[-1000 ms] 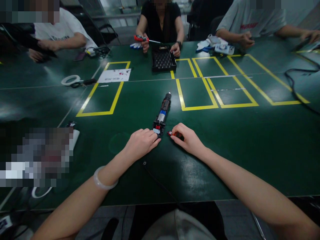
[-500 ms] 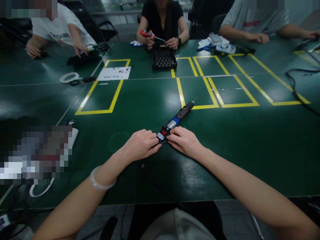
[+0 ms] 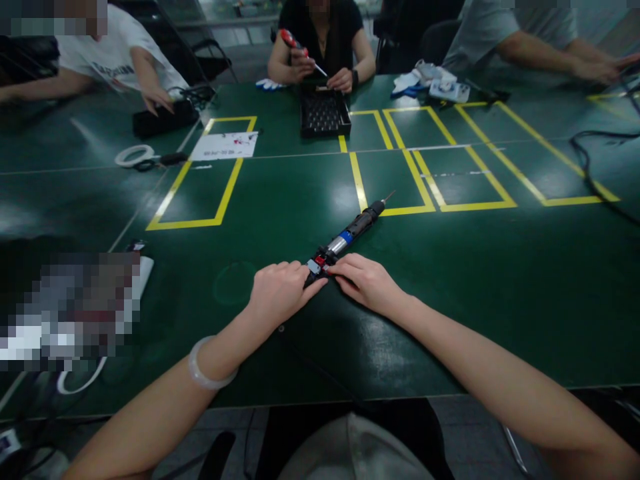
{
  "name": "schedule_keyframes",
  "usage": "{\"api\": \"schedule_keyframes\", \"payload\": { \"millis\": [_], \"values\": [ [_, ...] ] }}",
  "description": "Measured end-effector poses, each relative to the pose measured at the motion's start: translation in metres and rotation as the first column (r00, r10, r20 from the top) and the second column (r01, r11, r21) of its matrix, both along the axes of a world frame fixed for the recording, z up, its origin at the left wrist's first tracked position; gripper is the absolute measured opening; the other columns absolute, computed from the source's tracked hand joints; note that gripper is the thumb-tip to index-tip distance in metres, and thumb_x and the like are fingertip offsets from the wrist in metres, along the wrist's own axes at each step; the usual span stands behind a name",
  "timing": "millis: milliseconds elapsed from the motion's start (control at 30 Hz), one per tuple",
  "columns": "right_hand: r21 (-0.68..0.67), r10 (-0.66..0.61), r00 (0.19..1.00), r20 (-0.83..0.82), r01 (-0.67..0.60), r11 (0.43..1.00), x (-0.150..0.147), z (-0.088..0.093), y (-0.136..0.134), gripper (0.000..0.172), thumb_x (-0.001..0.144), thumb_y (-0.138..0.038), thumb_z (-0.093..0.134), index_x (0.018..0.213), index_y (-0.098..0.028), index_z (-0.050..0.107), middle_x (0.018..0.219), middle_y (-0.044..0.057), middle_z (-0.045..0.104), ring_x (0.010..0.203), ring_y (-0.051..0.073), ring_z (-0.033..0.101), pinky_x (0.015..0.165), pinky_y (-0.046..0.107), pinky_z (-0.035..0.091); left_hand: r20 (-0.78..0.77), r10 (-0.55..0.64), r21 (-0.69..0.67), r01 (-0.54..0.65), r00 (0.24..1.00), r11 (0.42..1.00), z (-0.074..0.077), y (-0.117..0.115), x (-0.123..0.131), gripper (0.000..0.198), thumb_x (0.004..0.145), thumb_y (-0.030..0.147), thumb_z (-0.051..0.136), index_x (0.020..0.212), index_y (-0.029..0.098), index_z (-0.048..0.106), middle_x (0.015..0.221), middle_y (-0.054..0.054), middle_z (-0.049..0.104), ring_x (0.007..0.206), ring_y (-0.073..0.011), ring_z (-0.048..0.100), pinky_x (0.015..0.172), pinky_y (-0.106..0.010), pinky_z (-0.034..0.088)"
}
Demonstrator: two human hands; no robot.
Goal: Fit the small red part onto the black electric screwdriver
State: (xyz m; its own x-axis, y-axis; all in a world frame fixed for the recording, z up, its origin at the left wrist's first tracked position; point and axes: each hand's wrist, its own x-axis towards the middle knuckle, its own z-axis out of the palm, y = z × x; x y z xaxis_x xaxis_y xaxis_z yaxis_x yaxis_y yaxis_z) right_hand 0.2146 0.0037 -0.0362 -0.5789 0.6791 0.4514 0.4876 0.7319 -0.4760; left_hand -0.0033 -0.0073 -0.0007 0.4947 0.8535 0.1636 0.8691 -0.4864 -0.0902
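Note:
An opened electric screwdriver [image 3: 343, 241] lies slantwise on the green table, its thin bit pointing away to the right. Its inside shows a silver motor with a blue band, a red part and a light grey part near the close end. My left hand [image 3: 283, 290] is closed around that close end, thumb along the lower edge. Against the right side, by the red part, my right hand [image 3: 367, 283] has its fingertips pinched together. What lies between those fingertips is too small and hidden to make out.
Across the table [image 3: 280, 180] a person holds a red screwdriver [image 3: 295, 43] over a black tray [image 3: 325, 123]. Two other people sit at either side. Yellow tape marks rectangles; a white sheet [image 3: 225, 145], a white tape roll [image 3: 134, 157] and a black cable [image 3: 590, 163] lie around.
My left hand has turned slightly, its thumb now stretched further right along the screwdriver. The right fingertips stay by the red part. The person opposite has raised the red screwdriver's handle.

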Motion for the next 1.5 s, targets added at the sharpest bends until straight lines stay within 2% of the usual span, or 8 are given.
{"api": "schedule_keyframes", "payload": {
  "millis": [267,533,733,867,1100,1233,1400,1500],
  "values": [
    [-0.101,0.015,0.999,-0.034,-0.018,0.995,-0.003,-0.002,0.000,0.036,0.093,-0.008,0.046,0.124,-0.016,0.062,0.115,0.012,0.066,0.107,0.024,0.062,0.092,0.040,0.056,-0.076,0.215,-0.088,-0.221,0.974,0.971,0.008,0.005,0.011,0.073,0.091,0.073,0.034,0.079,0.012,0.072,0.074,-0.016,0.069,0.070,-0.0303,0.068,0.056,-0.031,0.034],
    [-0.187,0.014,1.000,-0.021,-0.018,0.982,-0.005,0.005,-0.002,0.045,0.089,-0.007,0.050,0.133,-0.015,0.054,0.123,0.014,0.062,0.111,0.024,0.060,0.096,0.042,0.053,-0.161,0.266,-0.182,-0.294,0.950,0.938,0.012,0.015,0.005,0.078,0.092,0.074,0.026,0.086,0.014,0.076,0.077,-0.017,0.071,0.076,-0.0348,0.069,0.058,-0.031,0.037],
    [-0.215,0.004,1.000,-0.025,-0.009,0.977,-0.001,0.009,-0.001,0.034,0.092,-0.010,0.049,0.124,-0.019,0.058,0.115,0.010,0.064,0.106,0.021,0.062,0.092,0.037,0.054,-0.203,0.378,-0.203,-0.416,0.903,0.886,0.014,0.032,-0.012,0.085,0.087,0.082,0.022,0.089,0.018,0.078,0.079,-0.018,0.071,0.078,-0.0377,0.068,0.064,-0.035,0.042],
    [-0.208,0.005,1.000,-0.020,-0.009,0.978,0.002,0.009,0.000,0.026,0.094,-0.011,0.049,0.115,-0.019,0.062,0.115,0.010,0.064,0.107,0.021,0.062,0.093,0.036,0.054,-0.202,0.460,-0.191,-0.496,0.864,0.847,0.014,0.046,-0.031,0.087,0.084,0.084,0.021,0.090,0.019,0.078,0.083,-0.018,0.071,0.082,-0.0377,0.067,0.065,-0.036,0.042],
    [-0.205,0.010,1.000,-0.025,-0.015,0.979,0.003,0.008,0.001,0.022,0.096,-0.014,0.049,0.111,-0.016,0.064,0.113,0.010,0.065,0.105,0.020,0.063,0.090,0.035,0.055,-0.180,0.628,-0.204,-0.653,0.757,0.729,0.017,0.073,-0.079,0.093,0.080,0.088,0.019,0.093,0.017,0.077,0.088,-0.020,0.068,0.082,-0.0358,0.063,0.065,-0.038,0.039],
    [-0.194,0.018,1.000,-0.017,-0.021,0.981,0.004,0.007,0.001,0.021,0.096,-0.015,0.048,0.110,-0.017,0.064,0.114,0.010,0.064,0.104,0.020,0.063,0.089,0.034,0.054,-0.146,0.667,-0.176,-0.682,0.731,0.710,0.016,0.085,-0.117,0.095,0.074,0.093,0.023,0.094,0.015,0.074,0.078,-0.013,0.060,0.080,-0.0306,0.056,0.066,-0.033,0.034],
    [-0.202,0.024,1.000,-0.015,-0.027,0.979,0.004,0.007,0.002,0.020,0.096,-0.015,0.049,0.108,-0.019,0.064,0.112,0.009,0.065,0.103,0.020,0.063,0.089,0.034,0.054,-0.049,0.752,-0.110,-0.751,0.658,0.650,0.010,0.094,-0.156,0.091,0.070,0.095,0.028,0.086,0.016,0.069,0.056,-0.003,0.036,0.080,-0.0270,0.051,0.071,-0.031,0.028],
    [-0.199,0.030,0.999,-0.011,-0.032,0.979,0.004,0.007,0.002,0.020,0.096,-0.015,0.049,0.107,-0.019,0.065,0.111,0.009,0.065,0.103,0.020,0.063,0.088,0.034,0.054,-0.014,0.767,-0.068,-0.766,0.642,0.640,0.009,0.091,-0.159,0.087,0.076,0.091,0.027,0.090,0.015,0.066,0.063,-0.004,0.044,0.082,-0.0263,0.050,0.072,-0.031,0.027]
  ]
}}
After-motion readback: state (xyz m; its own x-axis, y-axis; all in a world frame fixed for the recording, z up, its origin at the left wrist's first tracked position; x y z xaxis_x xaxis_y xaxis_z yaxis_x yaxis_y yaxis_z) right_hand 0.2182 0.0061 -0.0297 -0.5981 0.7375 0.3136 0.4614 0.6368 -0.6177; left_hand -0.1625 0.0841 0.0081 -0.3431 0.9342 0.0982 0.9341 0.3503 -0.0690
